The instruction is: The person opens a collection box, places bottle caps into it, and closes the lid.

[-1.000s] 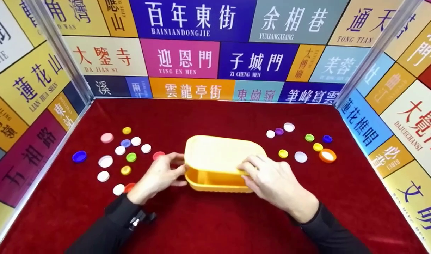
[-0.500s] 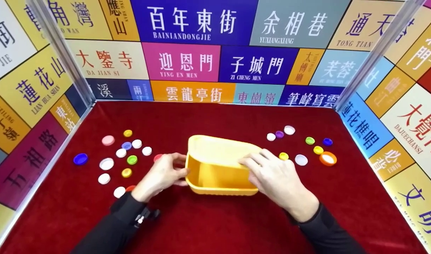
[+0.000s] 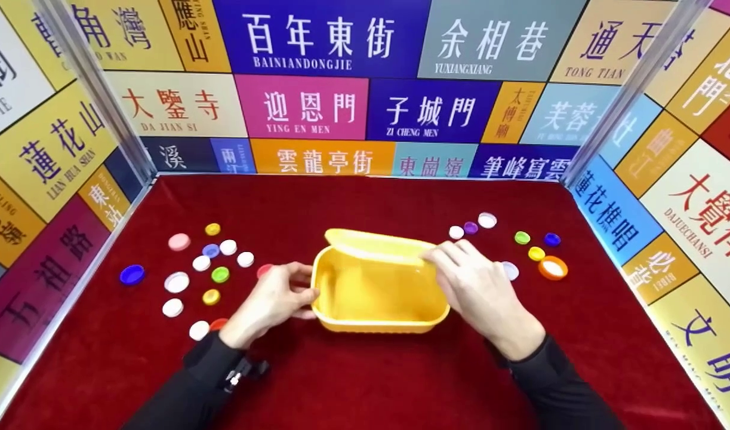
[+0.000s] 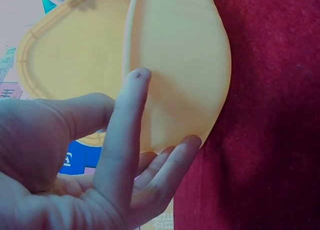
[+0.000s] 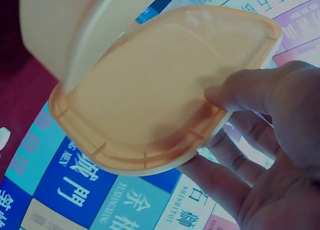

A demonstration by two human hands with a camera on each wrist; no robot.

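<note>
One box [image 3: 379,326] (left hand [image 3: 275,295] touching), one lid [image 3: 376,245], right hand [image 3: 481,291] pinching

A deep red surface [image 3: 365,382] lies between a left wall [image 3: 48,158], a far wall [image 3: 305,110] and a right wall [image 3: 693,185], all patchworks of coloured panels with Chinese characters, many captioned in Latin capitals. Silvery posts mark the far left corner [image 3: 102,89] and far right corner [image 3: 629,89].

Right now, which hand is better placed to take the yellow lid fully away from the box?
Probably the right hand: it pinches the yellow lid by one end, while the left hand is at the yellow box, on its left end.
</note>
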